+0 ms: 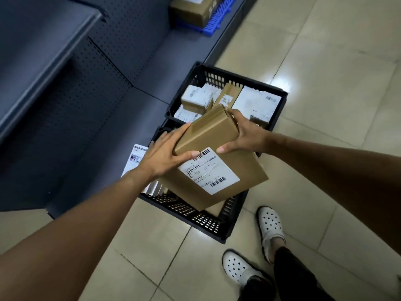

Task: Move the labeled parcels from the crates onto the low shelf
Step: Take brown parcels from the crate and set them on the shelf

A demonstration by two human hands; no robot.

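Head view: a labelled brown parcel [217,161] is grasped by the left hand [161,156] and right hand [245,135] above the near crate [208,220]; the far crate [280,109] is filled with parcels.

Two bare forearms [86,224] lead to the left hand [161,157] and right hand [245,135]. On the feet are white slip-on clogs [271,224] (dotted with round holes), worn with dark trousers [288,270].

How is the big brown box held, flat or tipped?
Tipped: the left hand and right hand hold the brown box slanted over the near crate.
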